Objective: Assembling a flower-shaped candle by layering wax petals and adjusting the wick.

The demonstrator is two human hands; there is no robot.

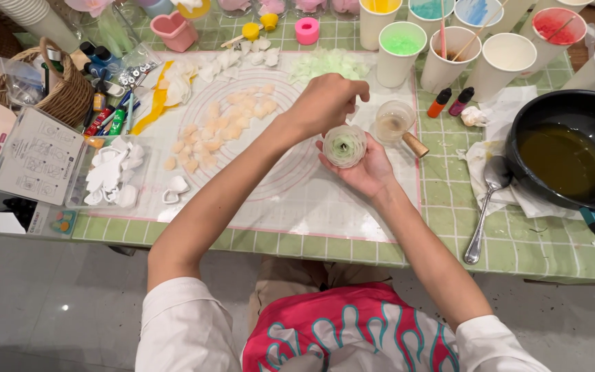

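**Wax flower in hand over the mat**

Item one: I am watching the right hand (365, 169) cupping a small white flower (344, 145) with a green centre, fingers curled under it, just above the translucent mat (297, 200) on the green checked tabletop (518, 241).

Item two: the left hand (326, 103) is hovering closed above the flower, fingertips pinched together at its upper rim; whether they are pinching a petal I cannot tell.

Item three: a small clear cup (392, 122) is standing just beside the flower.

Item four: peach petals (222, 131) are lying spread on the mat.

Item five: a black pan (573, 151) of dark liquid is sitting to the right, a spoon (487, 207) resting near it
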